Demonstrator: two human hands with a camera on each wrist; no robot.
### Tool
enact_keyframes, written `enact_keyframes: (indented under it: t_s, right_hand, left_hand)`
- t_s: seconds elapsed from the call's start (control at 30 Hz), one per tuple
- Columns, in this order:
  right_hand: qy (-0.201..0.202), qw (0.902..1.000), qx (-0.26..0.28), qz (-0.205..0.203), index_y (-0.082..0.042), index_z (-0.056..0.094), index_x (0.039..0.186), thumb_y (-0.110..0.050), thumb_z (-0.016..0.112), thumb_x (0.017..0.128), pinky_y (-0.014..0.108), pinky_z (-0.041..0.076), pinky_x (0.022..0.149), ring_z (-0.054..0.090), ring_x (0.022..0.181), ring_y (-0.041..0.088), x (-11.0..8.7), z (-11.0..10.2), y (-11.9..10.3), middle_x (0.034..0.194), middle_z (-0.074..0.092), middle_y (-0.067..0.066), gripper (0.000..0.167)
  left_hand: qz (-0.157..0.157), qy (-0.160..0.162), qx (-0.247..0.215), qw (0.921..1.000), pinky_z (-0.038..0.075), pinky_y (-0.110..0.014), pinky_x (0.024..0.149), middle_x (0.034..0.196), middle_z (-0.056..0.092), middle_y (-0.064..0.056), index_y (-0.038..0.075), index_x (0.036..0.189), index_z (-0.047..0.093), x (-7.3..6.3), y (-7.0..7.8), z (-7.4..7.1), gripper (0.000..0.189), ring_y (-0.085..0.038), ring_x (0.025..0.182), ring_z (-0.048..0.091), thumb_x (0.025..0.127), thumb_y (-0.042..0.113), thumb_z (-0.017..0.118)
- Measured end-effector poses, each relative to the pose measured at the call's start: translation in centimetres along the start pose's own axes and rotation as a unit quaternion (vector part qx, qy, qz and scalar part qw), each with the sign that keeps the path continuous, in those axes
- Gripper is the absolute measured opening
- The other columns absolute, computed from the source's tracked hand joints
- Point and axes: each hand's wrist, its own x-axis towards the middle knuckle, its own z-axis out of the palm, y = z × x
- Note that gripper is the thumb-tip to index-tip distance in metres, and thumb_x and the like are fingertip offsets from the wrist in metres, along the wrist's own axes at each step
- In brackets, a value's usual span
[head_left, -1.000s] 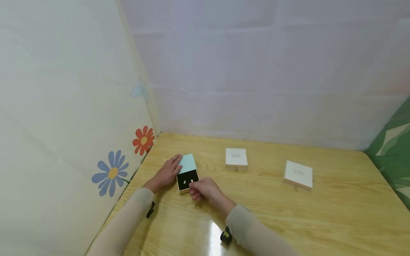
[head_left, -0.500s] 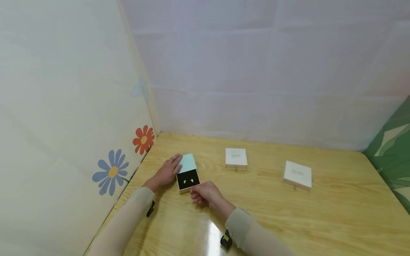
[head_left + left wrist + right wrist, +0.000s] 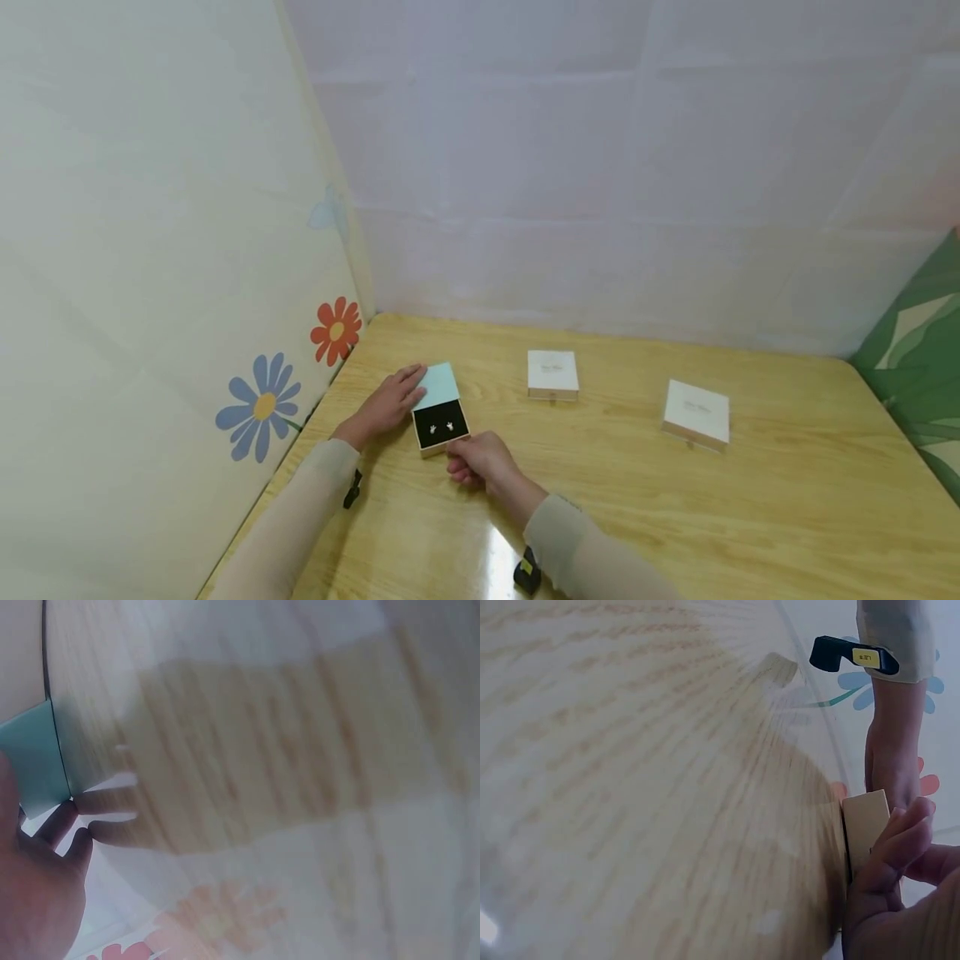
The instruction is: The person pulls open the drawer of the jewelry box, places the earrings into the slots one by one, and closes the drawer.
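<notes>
A small jewelry box with a light blue lid (image 3: 437, 386) lies at the table's left, its drawer (image 3: 435, 453) slid out towards me. Two small silvery earrings (image 3: 449, 426) sit on the drawer's black lining. My left hand (image 3: 386, 407) holds the covered part from its left side; in the left wrist view its fingers (image 3: 54, 829) bend at the blue box's edge. With curled fingers, my right hand (image 3: 480, 458) pinches at the drawer's front, near the right corner. The right wrist view has these fingers (image 3: 900, 844) against the box's beige front; their exact grip is partly hidden.
Two closed white boxes stand on the wooden table (image 3: 645, 517): one box (image 3: 552, 375) right of the opened one, another box (image 3: 696, 414) farther right. A flowered white sheet (image 3: 150, 250) hangs along the left edge, a pale sheet (image 3: 600, 167) at the back.
My right hand has drawn slightly towards me, from over the drawer's right corner down to its front edge, uncovering the right earring. The left hand and the other boxes have stayed put.
</notes>
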Motion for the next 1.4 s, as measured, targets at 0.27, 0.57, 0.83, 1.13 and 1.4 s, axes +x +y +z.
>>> enact_keyframes:
  t_s: [0.27, 0.57, 0.83, 1.13, 1.4]
  right_hand:
    - [-0.006, 0.9997, 0.020, 0.014, -0.003, 0.068, 0.084, -0.011, 0.067, 0.093, 0.012, 0.043, 0.041, 0.056, 0.043, 0.001, 0.1, 0.0, 0.0, 0.055, 0.064, -0.002, 0.013]
    - [-0.001, 0.9995, 0.026, 0.016, -0.001, 0.068, 0.085, -0.010, 0.067, 0.094, 0.011, 0.043, 0.040, 0.055, 0.043, 0.001, 0.4, 0.5, 0.1, 0.055, 0.063, -0.003, 0.013]
    - [0.001, 0.9996, 0.028, 0.008, 0.002, 0.069, 0.086, -0.006, 0.066, 0.094, 0.011, 0.042, 0.040, 0.055, 0.043, 0.001, 0.5, 0.8, 0.1, 0.055, 0.062, -0.003, 0.012]
    - [0.008, 0.9996, 0.027, 0.008, 0.004, 0.070, 0.085, -0.004, 0.065, 0.094, 0.011, 0.042, 0.039, 0.053, 0.042, 0.000, 0.6, 1.3, 0.0, 0.054, 0.062, -0.003, 0.013]
    - [0.012, 0.9989, 0.044, 0.004, -0.001, 0.067, 0.081, -0.003, 0.064, 0.093, 0.011, 0.042, 0.039, 0.052, 0.043, 0.000, 0.8, 1.6, -0.1, 0.055, 0.061, -0.003, 0.013]
  left_hand:
    - [0.013, 0.006, 0.009, 0.9999, 0.023, -0.058, 0.122, 0.166, 0.026, -0.015, 0.006, 0.159, 0.030, 0.0, -0.2, 0.1, 0.057, -0.040, 0.150, 0.028, 0.111, 0.034, 0.040]
    - [0.036, 0.014, 0.013, 0.9991, 0.022, -0.058, 0.122, 0.165, 0.026, -0.016, 0.002, 0.158, 0.031, -0.1, -0.3, 0.3, 0.056, -0.037, 0.149, 0.030, 0.111, 0.032, 0.040]
    - [0.028, 0.007, 0.010, 0.9995, 0.022, -0.057, 0.123, 0.165, 0.028, -0.013, 0.005, 0.158, 0.032, 0.0, -0.5, 0.0, 0.056, -0.035, 0.150, 0.031, 0.110, 0.033, 0.042]
    - [0.024, 0.002, 0.010, 0.9997, 0.024, -0.057, 0.122, 0.164, 0.028, -0.013, 0.006, 0.158, 0.033, 0.0, -0.2, -0.3, 0.055, -0.036, 0.149, 0.032, 0.110, 0.033, 0.042]
    - [0.026, 0.007, 0.005, 0.9996, 0.025, -0.057, 0.122, 0.164, 0.029, -0.014, 0.005, 0.157, 0.034, 0.0, -0.1, -0.2, 0.055, -0.038, 0.148, 0.033, 0.110, 0.032, 0.043]
